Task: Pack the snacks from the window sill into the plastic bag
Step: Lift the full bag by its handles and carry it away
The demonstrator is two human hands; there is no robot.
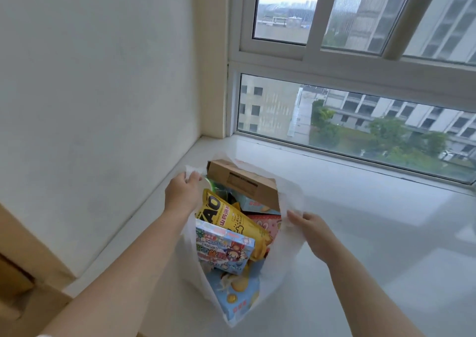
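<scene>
A white plastic bag (289, 254) stands on the window sill (360, 233), its mouth held wide. My left hand (181, 192) grips the bag's far-left rim. My right hand (309, 224) pinches the right rim. Inside lie several snacks: a brown cardboard box (242, 183) at the back, a yellow pouch (231, 218), a colourful cartoon box (222, 246), a pink pack (268, 224) and a light-blue biscuit box (238, 295) at the bottom. A green wrapper (215, 188) peeks out behind the yellow pouch.
The sill runs along a window (360, 120) at the back and meets a white wall (103, 104) on the left. A wooden piece of furniture (18, 272) sits below the sill's left end.
</scene>
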